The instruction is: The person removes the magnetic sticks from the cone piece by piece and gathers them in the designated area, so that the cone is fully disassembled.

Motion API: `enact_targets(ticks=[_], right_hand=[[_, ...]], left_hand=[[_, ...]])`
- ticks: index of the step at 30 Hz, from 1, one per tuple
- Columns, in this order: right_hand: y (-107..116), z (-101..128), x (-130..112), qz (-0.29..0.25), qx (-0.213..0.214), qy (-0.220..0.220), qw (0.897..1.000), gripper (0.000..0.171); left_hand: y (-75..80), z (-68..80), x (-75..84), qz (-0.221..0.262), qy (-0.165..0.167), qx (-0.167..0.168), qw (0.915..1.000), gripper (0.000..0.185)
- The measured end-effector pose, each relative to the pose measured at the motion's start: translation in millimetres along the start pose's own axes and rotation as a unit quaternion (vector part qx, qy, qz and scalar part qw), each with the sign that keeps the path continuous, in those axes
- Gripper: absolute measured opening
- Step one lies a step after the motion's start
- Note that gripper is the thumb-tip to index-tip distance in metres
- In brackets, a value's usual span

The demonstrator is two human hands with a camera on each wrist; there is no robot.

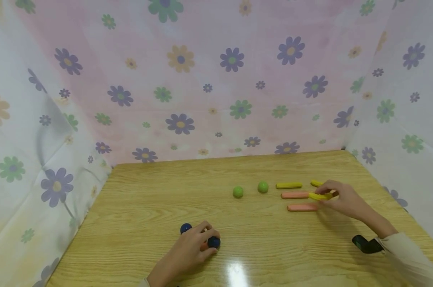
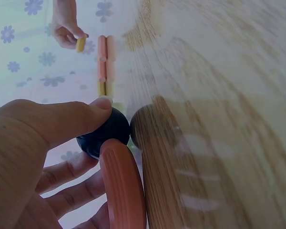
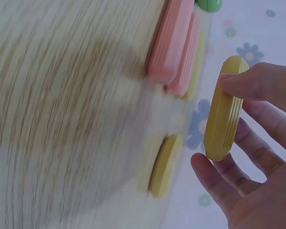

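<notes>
My left hand [image 1: 191, 248] pinches a dark blue ball [image 1: 214, 242] low at the table, thumb on one side in the left wrist view. A curved, ridged orange piece [image 2: 124, 186] touches that ball and is partly under the hand in the head view. Just beyond the knuckles lies a second dark blue ball [image 1: 185, 228]. Over on the right, my right hand [image 1: 348, 201] holds a short, curved yellow piece [image 3: 224, 114] between thumb and fingers, raised above the table. Below it rests a matching yellow piece [image 3: 166, 167].
Two straight pink sticks [image 1: 302, 207] lie side by side left of the right hand, with a straight yellow stick [image 1: 288, 185] behind them. Two green balls [image 1: 238, 191] sit farther left. Flowered cloth [image 1: 202, 99] walls the wooden table [image 1: 141, 199] at back and sides.
</notes>
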State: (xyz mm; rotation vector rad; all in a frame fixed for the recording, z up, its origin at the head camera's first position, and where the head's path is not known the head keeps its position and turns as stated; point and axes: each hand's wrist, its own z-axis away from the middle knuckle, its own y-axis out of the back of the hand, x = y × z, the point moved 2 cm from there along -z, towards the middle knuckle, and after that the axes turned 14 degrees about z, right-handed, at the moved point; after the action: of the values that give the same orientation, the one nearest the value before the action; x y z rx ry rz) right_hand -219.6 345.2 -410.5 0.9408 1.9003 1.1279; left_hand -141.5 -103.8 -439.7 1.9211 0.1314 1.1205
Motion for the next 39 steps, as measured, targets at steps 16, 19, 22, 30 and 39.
enact_targets(ticks=[16,19,22,30,39], right_hand=[[-12,-3,45,0.011,-0.089,-0.077,0.993,0.02],[-13,-2,47,0.006,-0.097,-0.085,0.992,0.02],[-14,-2,48,0.005,-0.098,-0.086,0.991,0.02],[-13,-3,48,0.015,-0.091,-0.076,0.993,0.02],[-5,-18,19,0.026,-0.06,-0.028,0.997,0.017]], left_hand=[[-1.6,0.0,-0.3,-0.005,-0.003,0.005,1.0,0.024],[-1.6,-0.1,0.2,-0.003,-0.007,0.007,0.9999,0.024],[-0.8,-0.7,0.8,-0.001,-0.008,0.008,0.9999,0.024],[0.3,-1.4,0.7,-0.006,-0.007,0.002,1.0,0.028],[7.0,3.7,0.6,-0.038,-0.025,-0.008,0.9989,0.042]])
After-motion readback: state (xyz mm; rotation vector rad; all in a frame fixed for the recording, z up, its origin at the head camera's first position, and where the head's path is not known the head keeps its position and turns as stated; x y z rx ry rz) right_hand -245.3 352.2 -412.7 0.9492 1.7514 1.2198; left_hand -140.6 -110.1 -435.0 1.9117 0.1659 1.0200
